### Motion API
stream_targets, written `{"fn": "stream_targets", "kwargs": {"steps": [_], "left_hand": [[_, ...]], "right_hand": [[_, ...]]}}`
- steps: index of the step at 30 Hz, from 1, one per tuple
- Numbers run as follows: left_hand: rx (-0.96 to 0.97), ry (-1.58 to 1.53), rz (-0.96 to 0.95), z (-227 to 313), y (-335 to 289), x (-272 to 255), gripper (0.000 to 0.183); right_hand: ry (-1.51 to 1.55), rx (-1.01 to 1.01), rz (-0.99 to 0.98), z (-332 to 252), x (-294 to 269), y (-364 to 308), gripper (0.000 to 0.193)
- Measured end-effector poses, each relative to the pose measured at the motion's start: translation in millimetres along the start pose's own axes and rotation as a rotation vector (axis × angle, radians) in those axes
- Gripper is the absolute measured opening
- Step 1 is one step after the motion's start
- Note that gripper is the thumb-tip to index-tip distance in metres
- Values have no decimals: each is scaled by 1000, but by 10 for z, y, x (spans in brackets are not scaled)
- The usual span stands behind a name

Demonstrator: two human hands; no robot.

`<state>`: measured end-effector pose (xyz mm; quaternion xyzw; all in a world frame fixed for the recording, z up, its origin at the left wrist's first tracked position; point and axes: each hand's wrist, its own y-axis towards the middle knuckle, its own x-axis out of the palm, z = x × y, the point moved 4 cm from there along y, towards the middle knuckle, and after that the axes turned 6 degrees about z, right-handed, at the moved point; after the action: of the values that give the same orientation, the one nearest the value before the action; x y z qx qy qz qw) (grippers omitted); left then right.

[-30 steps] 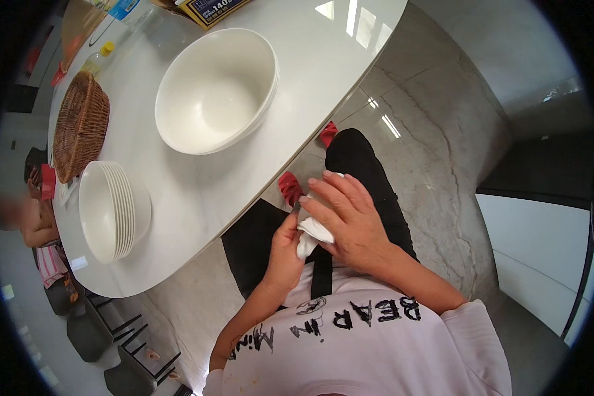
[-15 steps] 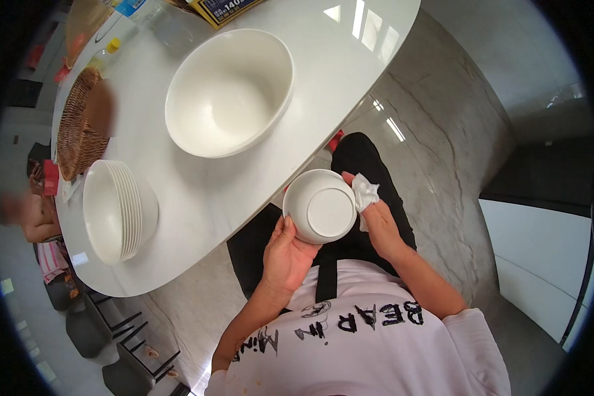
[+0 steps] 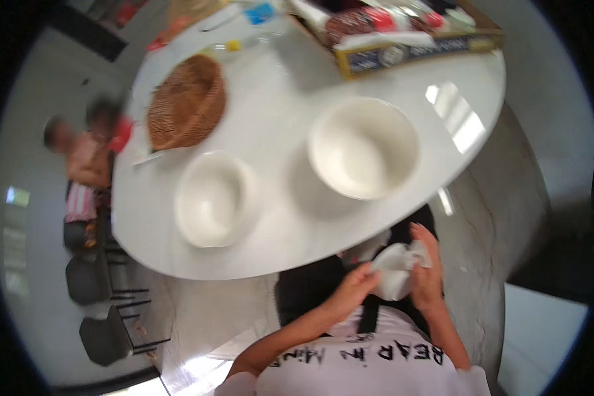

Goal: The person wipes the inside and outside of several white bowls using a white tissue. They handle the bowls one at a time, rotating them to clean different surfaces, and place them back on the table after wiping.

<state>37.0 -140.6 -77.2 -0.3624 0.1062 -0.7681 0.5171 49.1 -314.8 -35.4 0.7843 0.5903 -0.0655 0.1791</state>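
Note:
Above my lap, just off the table's near edge, my left hand (image 3: 355, 289) grips a small white bowl (image 3: 391, 276) by its left side. On the bowl's other side my right hand (image 3: 430, 280) is closed on a crumpled white tissue (image 3: 418, 253), which lies against the bowl's rim. Motion blur hides the finer detail of the fingers. On the white table (image 3: 270, 251) beyond, a large white bowl (image 3: 364, 150) stands with its hollow facing up. Left of it are nested white bowls (image 3: 214, 201), whose separate rims are smeared by the blur.
A brown wicker basket (image 3: 190, 105) stands toward the table's far left, near a bottle with a yellow cap (image 3: 232, 45). An open cardboard box (image 3: 409, 56) with packages occupies the far right. Dark chairs (image 3: 100, 280) stand left of the table; two people (image 3: 89, 162) are beyond.
My view has swung left and up, bringing more of the table and the box in. The small bowl has been turned in my hands, and the tissue has moved onto its rim.

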Motion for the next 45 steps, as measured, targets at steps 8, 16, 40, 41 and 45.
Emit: {"fn": "stream_targets", "kwargs": {"steps": [8,16,40,41,45], "left_hand": [[302,625,-375,872,-522,212,22],[1446,785,103,2362,-1733,377,17],[1563,1632,420,2349,-829,688,31],[1515,1620,415,2364,-688,780,32],[1397,1658,384,2375,-283,925,32]], "right_hand": [[109,380,39,1005,-177,-262,31],[-279,-112,-241,734,283,-206,29],[-407,-151,-345,782,366,-247,23],[-402,-151,-335,797,361,-249,23],[-368,-137,-319,785,316,-247,23]]}}
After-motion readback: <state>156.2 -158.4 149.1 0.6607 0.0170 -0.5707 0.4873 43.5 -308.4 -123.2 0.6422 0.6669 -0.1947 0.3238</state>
